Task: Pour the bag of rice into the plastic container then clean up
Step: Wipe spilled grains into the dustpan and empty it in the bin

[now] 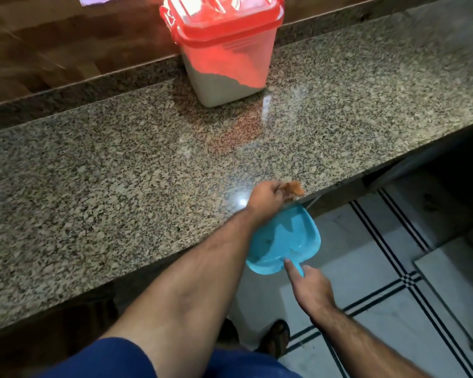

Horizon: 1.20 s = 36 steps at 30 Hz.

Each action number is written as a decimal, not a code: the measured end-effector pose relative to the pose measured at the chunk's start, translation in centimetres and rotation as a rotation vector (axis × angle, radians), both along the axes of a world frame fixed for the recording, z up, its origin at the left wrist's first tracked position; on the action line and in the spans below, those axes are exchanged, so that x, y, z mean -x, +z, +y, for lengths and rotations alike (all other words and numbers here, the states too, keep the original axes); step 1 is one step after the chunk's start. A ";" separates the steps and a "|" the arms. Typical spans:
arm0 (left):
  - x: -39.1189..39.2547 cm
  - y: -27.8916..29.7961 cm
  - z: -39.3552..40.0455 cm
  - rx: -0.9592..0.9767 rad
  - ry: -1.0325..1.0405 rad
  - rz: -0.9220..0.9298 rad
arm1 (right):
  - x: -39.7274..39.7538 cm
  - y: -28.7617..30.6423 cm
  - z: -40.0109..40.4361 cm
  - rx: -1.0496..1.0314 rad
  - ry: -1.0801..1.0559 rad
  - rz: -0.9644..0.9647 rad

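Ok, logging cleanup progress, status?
Left hand wiping with orange cloth at counter edge. Right hand holds blue dustpan below. Container lidded. Nothing blocking.

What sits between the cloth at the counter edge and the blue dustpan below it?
Nothing visible. The left hand holds the orange cloth at the counter edge, and the dustpan, held by the right hand, sits directly under that edge.

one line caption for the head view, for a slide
Left hand wipes with an orange cloth toward a blue dustpan held by right hand.
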State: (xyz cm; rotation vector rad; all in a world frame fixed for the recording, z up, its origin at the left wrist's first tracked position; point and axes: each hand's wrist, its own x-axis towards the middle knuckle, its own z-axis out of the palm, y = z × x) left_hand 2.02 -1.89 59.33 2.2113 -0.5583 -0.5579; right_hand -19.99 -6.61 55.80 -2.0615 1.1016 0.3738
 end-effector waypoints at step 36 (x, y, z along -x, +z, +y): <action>0.1 -1.8 -2.3 -0.253 0.478 -0.093 | 1.7 0.0 -6.2 0.061 0.100 0.027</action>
